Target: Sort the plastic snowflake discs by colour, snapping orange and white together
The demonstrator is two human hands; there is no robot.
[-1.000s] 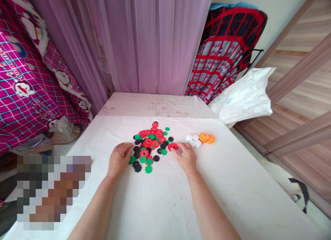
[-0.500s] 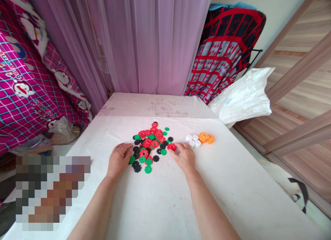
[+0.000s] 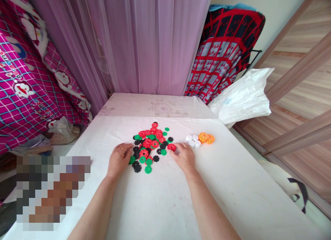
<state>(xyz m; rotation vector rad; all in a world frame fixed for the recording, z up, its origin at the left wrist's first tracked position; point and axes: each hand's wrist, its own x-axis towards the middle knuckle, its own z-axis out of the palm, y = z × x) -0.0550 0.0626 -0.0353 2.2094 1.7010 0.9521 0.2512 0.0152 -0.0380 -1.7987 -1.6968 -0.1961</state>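
A loose pile of notched plastic snowflake discs in red [image 3: 147, 142], green [image 3: 148, 169] and black [image 3: 136, 167] lies mid-table. My left hand [image 3: 120, 159] rests at the pile's left edge, fingers loosely bent and apart, nothing visible in it. On the pile's right side, my right hand [image 3: 184, 157] has thumb and fingers around a small red disc piece [image 3: 171, 147]; whether it is one disc or several joined is hard to make out. Just beyond that hand sit a cluster of white discs [image 3: 193, 141] and one of orange discs [image 3: 206, 138].
A white cloth covers the table [image 3: 155, 205]. Behind it hangs a purple curtain [image 3: 155, 43]. At the right edge stands a white bag [image 3: 243, 95], near a wooden cabinet [image 3: 297, 95]. Pink patterned fabric [image 3: 31, 78] hangs at left.
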